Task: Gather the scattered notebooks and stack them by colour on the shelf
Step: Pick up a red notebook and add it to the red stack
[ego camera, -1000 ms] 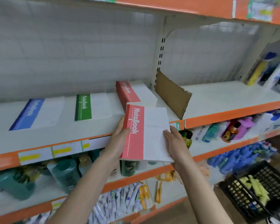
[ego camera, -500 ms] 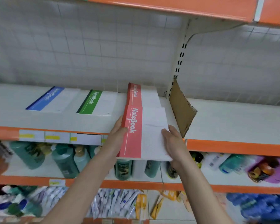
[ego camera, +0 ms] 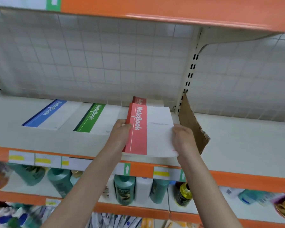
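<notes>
Red-striped white paper notebook [ego camera: 149,131] | gripped at its sides by left hand [ego camera: 120,134] and right hand [ego camera: 184,139], above red stack [ego camera: 139,100], perhaps touching | blue stack [ego camera: 51,113], green stack [ego camera: 95,118] on white shelf [ego camera: 237,142]; placement left.

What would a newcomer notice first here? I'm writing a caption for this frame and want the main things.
First the red notebook at centre, gripped by the left hand at its spine and the right hand at its open edge, over the red stack at the back of the white shelf. Left of it lie a green notebook and a blue notebook; a torn cardboard divider stands just to the right.
</notes>
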